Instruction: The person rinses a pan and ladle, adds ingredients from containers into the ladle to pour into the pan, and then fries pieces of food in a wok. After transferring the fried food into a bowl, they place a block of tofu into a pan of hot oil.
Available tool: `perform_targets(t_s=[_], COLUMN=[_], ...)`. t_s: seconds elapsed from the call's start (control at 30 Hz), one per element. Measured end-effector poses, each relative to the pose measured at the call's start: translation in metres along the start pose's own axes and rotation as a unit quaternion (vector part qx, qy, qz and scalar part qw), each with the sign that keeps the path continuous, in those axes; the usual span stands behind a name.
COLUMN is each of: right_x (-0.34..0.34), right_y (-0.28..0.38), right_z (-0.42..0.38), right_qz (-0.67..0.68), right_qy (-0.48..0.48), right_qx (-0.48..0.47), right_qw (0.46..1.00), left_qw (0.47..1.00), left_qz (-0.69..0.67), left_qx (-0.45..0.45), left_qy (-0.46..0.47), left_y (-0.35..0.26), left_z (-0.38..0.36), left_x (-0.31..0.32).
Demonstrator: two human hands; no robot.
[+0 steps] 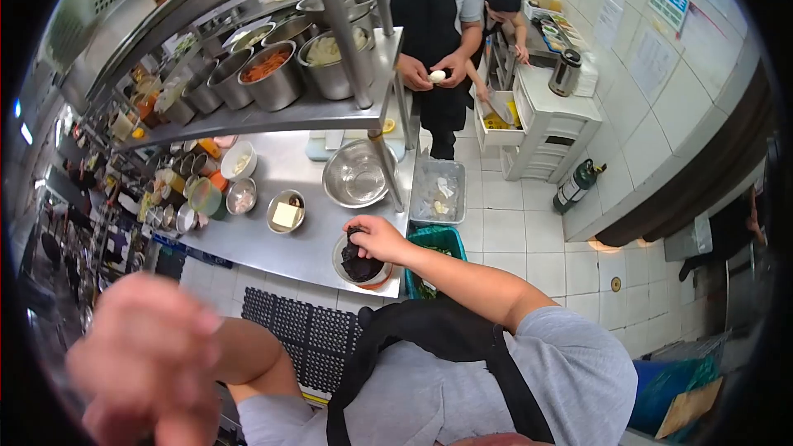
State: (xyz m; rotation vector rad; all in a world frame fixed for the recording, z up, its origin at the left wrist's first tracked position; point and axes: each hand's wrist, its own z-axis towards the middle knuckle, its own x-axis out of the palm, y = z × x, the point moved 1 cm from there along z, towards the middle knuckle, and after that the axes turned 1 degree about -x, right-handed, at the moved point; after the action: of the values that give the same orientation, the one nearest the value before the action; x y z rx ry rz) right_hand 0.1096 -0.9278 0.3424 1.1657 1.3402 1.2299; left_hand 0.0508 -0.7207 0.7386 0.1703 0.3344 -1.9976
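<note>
"What fills the scene?" "A smooth steel worktable (pixel 318 254) stretches toward nine o'clock beneath a steel shelf (pixel 248 125) lined with deep, round pans."

"And the people?" "A person in a black apron (pixel 423 25), at twelve o'clock, holds a white, oval item (pixel 436 77) in both hands."

"On the floor?" "A black mat (pixel 299 326), pierced in a grid, lies at seven o'clock."

"On the tabletop?" "A wide, shiny steel bowl (pixel 353 175) sits at twelve o'clock from the right hand (pixel 372 241). Directly under that hand, near the table's corner, stands a round, pale container (pixel 337 251). Toward ten o'clock, a small metal bowl (pixel 273 221) bears a smooth, squared yellow block (pixel 286 214)."

"The camera wearer's hands?" "The right has its fingers closed on a dark, wrinkled piece (pixel 355 246) at the container's mouth, over more dark contents. The left hand (pixel 144 355), raised at eight o'clock, is blurred; its grip cannot be told."
</note>
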Motion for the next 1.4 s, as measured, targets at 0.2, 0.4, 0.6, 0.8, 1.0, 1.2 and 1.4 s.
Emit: perform_targets(t_s=[0.2, 0.4, 0.6, 0.8, 1.0, 1.2, 1.4], right_x=[-0.075, -0.122, -0.121, -0.107, -0.109, -0.096, -0.094], right_y=[-0.007, -0.041, -0.063, -0.042, -0.040, -0.041, -0.038], right_z=[-0.078, -0.187, -0.222, -0.212, -0.217, -0.203, -0.186], right_qz=[0.363, 0.428, 0.473, 0.456, 0.427, 0.419, 0.401], right_qy=[-0.039, -0.158, -0.227, -0.212, -0.210, -0.197, -0.169], right_qx=[0.155, 0.212, 0.234, 0.192, 0.221, 0.250, 0.242], right_qw=[0.918, 0.864, 0.819, 0.843, 0.851, 0.850, 0.867], left_qw=[0.866, 0.770, 0.735, 0.714, 0.691, 0.723, 0.765], left_qz=[0.066, 0.166, 0.209, 0.258, 0.289, 0.270, 0.272], left_qx=[-0.486, -0.539, -0.564, -0.539, -0.538, -0.534, -0.533], left_qy=[0.096, 0.298, 0.315, 0.363, 0.387, 0.345, 0.239], left_y=[0.101, 0.162, 0.168, 0.165, 0.166, 0.165, 0.168], left_z=[-0.121, -0.317, -0.341, -0.344, -0.356, -0.361, -0.352], left_x=[0.069, 0.126, 0.147, 0.150, 0.147, 0.139, 0.127])
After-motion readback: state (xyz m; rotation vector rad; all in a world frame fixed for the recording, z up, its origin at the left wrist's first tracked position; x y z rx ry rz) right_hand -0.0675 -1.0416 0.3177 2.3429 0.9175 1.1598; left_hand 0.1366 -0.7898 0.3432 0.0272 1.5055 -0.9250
